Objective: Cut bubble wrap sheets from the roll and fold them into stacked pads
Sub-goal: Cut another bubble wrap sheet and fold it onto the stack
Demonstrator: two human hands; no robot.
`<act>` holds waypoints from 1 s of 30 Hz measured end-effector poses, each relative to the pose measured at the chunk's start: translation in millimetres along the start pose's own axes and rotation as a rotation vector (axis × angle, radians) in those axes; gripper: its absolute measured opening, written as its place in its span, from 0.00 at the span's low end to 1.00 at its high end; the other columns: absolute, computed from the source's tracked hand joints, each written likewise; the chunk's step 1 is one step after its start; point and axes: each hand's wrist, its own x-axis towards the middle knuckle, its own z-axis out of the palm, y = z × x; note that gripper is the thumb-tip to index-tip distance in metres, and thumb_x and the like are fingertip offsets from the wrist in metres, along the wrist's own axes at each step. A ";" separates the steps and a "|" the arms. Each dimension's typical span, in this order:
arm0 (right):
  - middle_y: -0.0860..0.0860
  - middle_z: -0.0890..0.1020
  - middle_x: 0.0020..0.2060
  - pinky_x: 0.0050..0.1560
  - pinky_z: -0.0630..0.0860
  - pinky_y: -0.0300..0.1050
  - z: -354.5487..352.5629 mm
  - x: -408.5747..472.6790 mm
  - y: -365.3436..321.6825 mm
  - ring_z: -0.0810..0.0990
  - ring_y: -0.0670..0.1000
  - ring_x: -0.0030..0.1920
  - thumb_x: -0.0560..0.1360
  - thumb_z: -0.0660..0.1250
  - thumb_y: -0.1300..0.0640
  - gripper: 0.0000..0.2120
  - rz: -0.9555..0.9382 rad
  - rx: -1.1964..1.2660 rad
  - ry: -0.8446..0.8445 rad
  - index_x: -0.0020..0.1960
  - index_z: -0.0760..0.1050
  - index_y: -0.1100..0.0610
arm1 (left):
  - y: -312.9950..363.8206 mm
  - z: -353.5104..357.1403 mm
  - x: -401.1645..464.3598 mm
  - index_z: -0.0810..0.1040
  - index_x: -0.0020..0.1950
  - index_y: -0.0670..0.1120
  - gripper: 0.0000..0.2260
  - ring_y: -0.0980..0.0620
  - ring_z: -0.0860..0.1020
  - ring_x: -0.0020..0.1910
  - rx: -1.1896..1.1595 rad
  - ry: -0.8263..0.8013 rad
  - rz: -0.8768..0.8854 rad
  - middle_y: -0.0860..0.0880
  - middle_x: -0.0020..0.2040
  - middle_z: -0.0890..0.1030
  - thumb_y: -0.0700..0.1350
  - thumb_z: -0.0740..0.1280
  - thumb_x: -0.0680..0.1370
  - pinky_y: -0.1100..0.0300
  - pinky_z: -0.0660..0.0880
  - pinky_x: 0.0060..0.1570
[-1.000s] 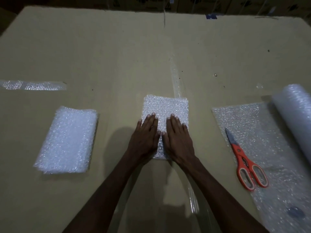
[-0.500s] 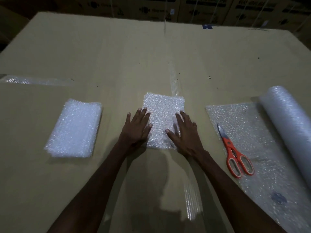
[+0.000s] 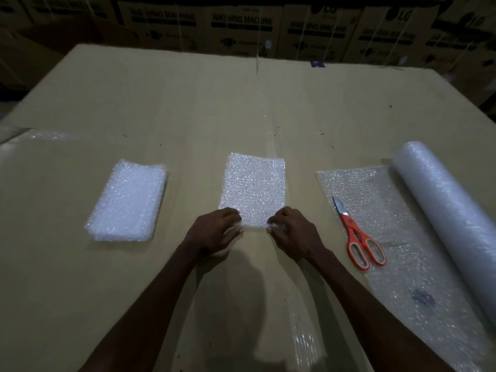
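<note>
A folded bubble wrap pad (image 3: 254,187) lies flat in the middle of the cardboard table (image 3: 204,108). My left hand (image 3: 214,230) pinches its near left corner, and my right hand (image 3: 291,229) pinches its near right corner. To the left sits a stack of folded pads (image 3: 128,201). On the right, the bubble wrap roll (image 3: 451,218) lies with its loose sheet (image 3: 375,208) spread toward me. Orange-handled scissors (image 3: 357,237) rest on that sheet, blades pointing away.
Printed cardboard boxes (image 3: 241,25) line the far edge of the table. Clear tape strips (image 3: 303,336) run down the table's middle seam, and another strip (image 3: 40,135) lies at the far left.
Both hands were flat on the pad, then spread to its sides. Now they have slid back to the near edge and their fingers have curled onto the corners.
</note>
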 end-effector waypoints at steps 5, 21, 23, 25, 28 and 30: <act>0.46 0.81 0.49 0.45 0.71 0.45 -4.8 1.8 -3.9 0.77 0.50 0.52 0.80 0.62 0.46 0.12 0.028 0.042 -0.014 0.52 0.83 0.49 | 9.1 -5.1 -0.9 0.82 0.56 0.48 0.15 0.48 0.82 0.51 0.089 0.010 0.046 0.51 0.58 0.82 0.51 0.59 0.78 0.58 0.79 0.37; 0.57 0.83 0.40 0.45 0.79 0.39 -66.3 17.6 18.5 0.80 0.48 0.41 0.74 0.76 0.65 0.08 0.277 0.827 -0.082 0.52 0.84 0.58 | 10.7 -36.0 36.2 0.84 0.46 0.51 0.05 0.62 0.79 0.34 -0.605 0.012 -0.391 0.61 0.37 0.83 0.42 0.77 0.73 0.65 0.75 0.41; 0.59 0.83 0.41 0.44 0.79 0.39 -70.5 29.7 21.9 0.80 0.51 0.42 0.74 0.75 0.67 0.09 0.308 0.864 -0.057 0.53 0.83 0.59 | 3.8 -38.5 48.8 0.84 0.47 0.48 0.06 0.60 0.80 0.33 -0.686 0.019 -0.412 0.56 0.38 0.84 0.40 0.77 0.73 0.67 0.75 0.40; 0.61 0.84 0.41 0.42 0.80 0.39 -71.2 43.6 25.6 0.81 0.53 0.42 0.74 0.74 0.67 0.09 0.339 0.872 -0.001 0.53 0.83 0.61 | -6.6 -39.4 61.0 0.84 0.50 0.47 0.07 0.58 0.80 0.35 -0.725 0.045 -0.434 0.50 0.43 0.85 0.38 0.76 0.74 0.66 0.76 0.42; 0.60 0.84 0.40 0.41 0.81 0.40 -66.1 68.6 35.3 0.81 0.50 0.39 0.75 0.75 0.66 0.10 0.377 0.866 0.055 0.56 0.82 0.63 | -25.2 -36.1 80.3 0.84 0.51 0.46 0.07 0.59 0.80 0.34 -0.692 0.079 -0.462 0.49 0.43 0.85 0.37 0.75 0.75 0.65 0.77 0.43; 0.56 0.84 0.38 0.39 0.81 0.39 -60.7 84.9 41.3 0.82 0.47 0.37 0.74 0.75 0.66 0.10 0.406 0.890 0.074 0.56 0.82 0.62 | -36.6 -30.8 92.1 0.85 0.51 0.46 0.06 0.62 0.79 0.35 -0.615 0.110 -0.482 0.52 0.41 0.84 0.38 0.75 0.75 0.65 0.76 0.43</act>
